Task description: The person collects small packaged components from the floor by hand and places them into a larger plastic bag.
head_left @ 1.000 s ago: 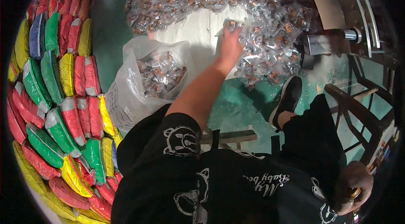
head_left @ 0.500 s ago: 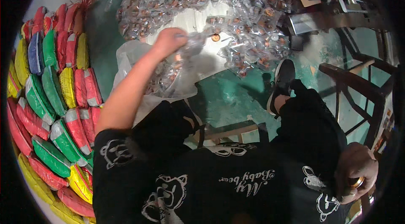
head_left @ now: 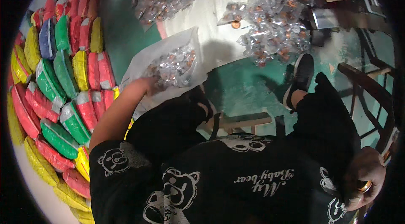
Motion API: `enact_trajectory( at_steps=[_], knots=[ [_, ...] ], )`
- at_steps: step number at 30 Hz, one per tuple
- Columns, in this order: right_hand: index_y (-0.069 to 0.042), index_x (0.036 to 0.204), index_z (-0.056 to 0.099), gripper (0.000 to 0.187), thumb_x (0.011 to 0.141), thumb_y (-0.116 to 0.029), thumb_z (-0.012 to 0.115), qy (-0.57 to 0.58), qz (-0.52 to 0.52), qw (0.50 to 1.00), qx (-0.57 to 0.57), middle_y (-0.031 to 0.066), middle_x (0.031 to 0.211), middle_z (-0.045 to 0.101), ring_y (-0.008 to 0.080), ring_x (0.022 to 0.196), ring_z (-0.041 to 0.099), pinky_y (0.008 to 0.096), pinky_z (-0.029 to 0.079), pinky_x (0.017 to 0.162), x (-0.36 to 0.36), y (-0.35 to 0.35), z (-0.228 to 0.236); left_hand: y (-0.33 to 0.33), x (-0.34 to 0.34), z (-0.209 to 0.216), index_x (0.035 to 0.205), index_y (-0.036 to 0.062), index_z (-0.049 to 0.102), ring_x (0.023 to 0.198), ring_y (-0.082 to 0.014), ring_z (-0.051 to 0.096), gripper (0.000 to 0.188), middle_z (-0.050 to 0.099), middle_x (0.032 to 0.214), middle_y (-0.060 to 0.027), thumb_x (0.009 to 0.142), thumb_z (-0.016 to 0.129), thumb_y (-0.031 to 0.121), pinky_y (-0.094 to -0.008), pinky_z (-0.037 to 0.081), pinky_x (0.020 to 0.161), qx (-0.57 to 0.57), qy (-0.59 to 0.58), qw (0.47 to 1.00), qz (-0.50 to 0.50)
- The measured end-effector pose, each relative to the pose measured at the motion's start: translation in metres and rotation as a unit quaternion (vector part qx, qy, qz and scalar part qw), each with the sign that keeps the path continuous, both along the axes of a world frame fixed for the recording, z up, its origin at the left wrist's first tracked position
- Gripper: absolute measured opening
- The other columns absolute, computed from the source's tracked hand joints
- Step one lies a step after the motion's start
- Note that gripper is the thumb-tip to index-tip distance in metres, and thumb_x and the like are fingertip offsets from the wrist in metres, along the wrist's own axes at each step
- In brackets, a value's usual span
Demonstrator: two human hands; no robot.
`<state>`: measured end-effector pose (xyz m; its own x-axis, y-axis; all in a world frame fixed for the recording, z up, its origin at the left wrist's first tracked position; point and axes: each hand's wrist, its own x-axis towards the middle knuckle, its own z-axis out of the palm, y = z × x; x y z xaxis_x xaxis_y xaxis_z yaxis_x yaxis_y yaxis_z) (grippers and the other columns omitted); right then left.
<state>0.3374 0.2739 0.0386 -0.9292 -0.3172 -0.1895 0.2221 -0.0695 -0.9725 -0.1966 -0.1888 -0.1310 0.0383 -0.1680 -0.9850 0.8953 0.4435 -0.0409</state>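
My left hand (head_left: 145, 86) reaches into the mouth of a translucent white plastic bag (head_left: 190, 40) on the left. Its fingers are blurred and dark against the contents, so I cannot make out whether it holds anything. Inside the bag is a heap of small clear packets (head_left: 179, 65) with shiny metal parts. At the lower right my right hand (head_left: 368, 173) curls around a small copper-coloured ring (head_left: 365, 187). A loose copper-coloured round part (head_left: 235, 24) lies on the pale sheet (head_left: 215, 6) beyond the bag.
Many clear packets of metal parts (head_left: 274, 34) cover the far floor. Red, green, yellow and blue sacks (head_left: 63, 76) are stacked along the left. A dark frame (head_left: 367, 82) and a metal machine part (head_left: 333, 19) stand on the right. My shoe (head_left: 303, 70) rests on the green floor.
My left hand has come back from over the pale sheet, where it held a clear plastic packet, down into the white bag. The view has shifted slightly; my right hand still grips the ring.
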Motion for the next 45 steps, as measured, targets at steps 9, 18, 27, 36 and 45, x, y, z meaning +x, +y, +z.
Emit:
enact_trajectory(
  at_steps=[9, 18, 27, 36, 45],
  knots=[
    [-0.007, 0.095, 0.061, 0.030, 0.079, -0.030, 0.071, 0.042, -0.342, 0.893, 0.288, 0.0056, 0.071, 0.060, 0.0206, 0.060, 0.058, 0.0356, 0.046, 0.066, -0.058, -0.075, 0.041, 0.045, -0.012, 0.017, 0.137, 0.0081, 0.037, 0.116, -0.0353, 0.053, 0.065, 0.051, 0.128, -0.0242, 0.081, 0.064, 0.029, -0.0415, 0.044, 0.095, 0.211, 0.311, 0.926, 0.048],
    [0.001, 0.105, 0.063, 0.043, 0.082, -0.035, 0.067, 0.012, -0.154, 0.979, 0.135, 0.0083, 0.082, 0.063, 0.0163, 0.068, 0.061, 0.0263, 0.047, 0.061, -0.111, -0.013, -0.019, 0.169, 0.049, -0.055, 0.116, 0.0090, 0.059, 0.096, -0.0374, 0.061, 0.037, 0.064, 0.102, -0.0202, 0.079, 0.060, 0.012, -0.0418, 0.048, 0.086, 0.488, 0.122, 0.858, 0.102],
    [-0.004, 0.118, 0.056, 0.030, 0.093, -0.021, 0.055, -0.246, -0.298, 0.922, 0.013, 0.0015, 0.088, 0.056, 0.0096, 0.075, 0.054, 0.0243, 0.044, 0.068, -0.124, 0.009, -0.239, 0.260, 0.109, -0.224, 0.099, 0.0013, 0.059, 0.081, -0.0376, 0.059, 0.029, 0.062, 0.084, -0.0215, 0.072, 0.051, -0.004, -0.0448, 0.048, 0.072, 0.772, 0.087, 0.621, 0.101],
    [-0.006, 0.120, 0.052, 0.034, 0.095, -0.029, 0.053, -0.309, -0.335, 0.871, -0.183, 0.0036, 0.094, 0.059, 0.0107, 0.082, 0.059, 0.0251, 0.048, 0.072, -0.138, 0.004, -0.246, 0.225, 0.109, -0.224, 0.100, 0.0037, 0.061, 0.073, -0.0296, 0.061, 0.022, 0.062, 0.081, -0.0176, 0.080, 0.060, 0.014, -0.0374, 0.049, 0.065, 0.725, 0.165, 0.595, 0.307],
    [-0.005, 0.124, 0.049, 0.040, 0.098, -0.035, 0.046, -0.316, -0.374, 0.756, -0.434, 0.0105, 0.125, 0.051, 0.0256, 0.108, 0.057, 0.0438, 0.051, 0.090, -0.116, -0.016, -0.298, 0.283, 0.234, -0.093, 0.118, 0.0081, 0.056, 0.103, -0.0250, 0.058, 0.052, 0.057, 0.105, -0.0142, 0.071, 0.078, 0.016, -0.0348, 0.048, 0.082, 0.637, -0.153, 0.580, 0.484]
  ],
)
